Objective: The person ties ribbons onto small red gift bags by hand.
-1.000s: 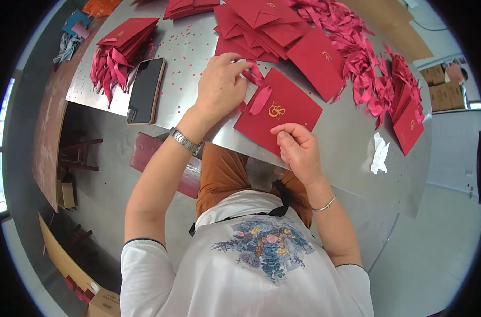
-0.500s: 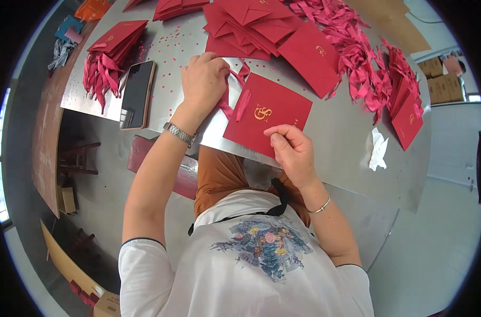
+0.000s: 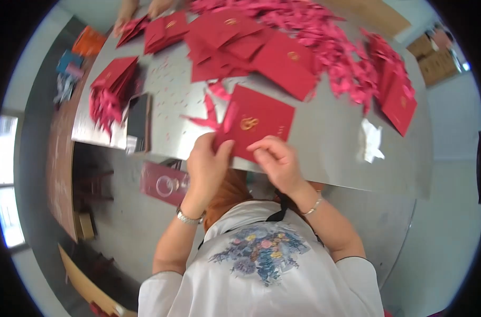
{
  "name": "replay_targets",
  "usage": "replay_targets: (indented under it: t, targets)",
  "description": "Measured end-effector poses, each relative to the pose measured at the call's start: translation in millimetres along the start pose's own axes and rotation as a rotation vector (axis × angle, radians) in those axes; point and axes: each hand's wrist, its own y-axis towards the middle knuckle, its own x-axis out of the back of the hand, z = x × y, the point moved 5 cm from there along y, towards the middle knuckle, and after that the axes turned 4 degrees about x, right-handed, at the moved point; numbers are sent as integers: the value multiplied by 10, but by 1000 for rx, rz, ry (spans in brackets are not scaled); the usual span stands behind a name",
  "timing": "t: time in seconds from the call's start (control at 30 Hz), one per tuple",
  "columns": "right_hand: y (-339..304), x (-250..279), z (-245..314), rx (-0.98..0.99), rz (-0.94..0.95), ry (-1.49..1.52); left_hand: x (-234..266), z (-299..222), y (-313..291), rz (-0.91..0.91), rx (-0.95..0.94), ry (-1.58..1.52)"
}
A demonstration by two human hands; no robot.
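Observation:
A flat red paper gift bag (image 3: 266, 119) with a gold emblem lies at the table's near edge. My left hand (image 3: 207, 161) grips its lower left corner, thumb on top and fingers partly hidden behind. At the lower edge my right hand (image 3: 277, 162) is closed in a pinch on the bag, its thumb against the curled forefinger. A pink-red ribbon (image 3: 211, 112) comes off the bag's left side, its loose ends spread over the metal table (image 3: 177, 113).
Beyond lie a heap of red bags (image 3: 232, 45) and a long pile of ribbons (image 3: 330, 45). Ribboned bags (image 3: 113, 79) and a phone (image 3: 139, 119) are at left; more bags (image 3: 398, 105) and crumpled white paper (image 3: 371, 140) at right. Another person's hands (image 3: 128, 13) touch bags at far left.
My left hand has let go of the ribbon and come down to the bag's lower left corner. My right hand has shifted slightly left. Another person's hands have come into view.

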Motion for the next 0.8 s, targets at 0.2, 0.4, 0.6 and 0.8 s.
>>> replay_targets:
  t: [0.2,0.4,0.6,0.8]
  targets:
    - [133,357,522,368,-274,-430,211,-25,-44,10,110,-739]
    - [126,1088,417,-180,-136,-341,83,-584,112,299,-86,-877]
    - [-176,1846,422,-338,-260,-94,-483,-1109,-42,547,-104,-960]
    - [-340,3520,258,1,-950,100,-529,-1034,-16,448,-148,-638]
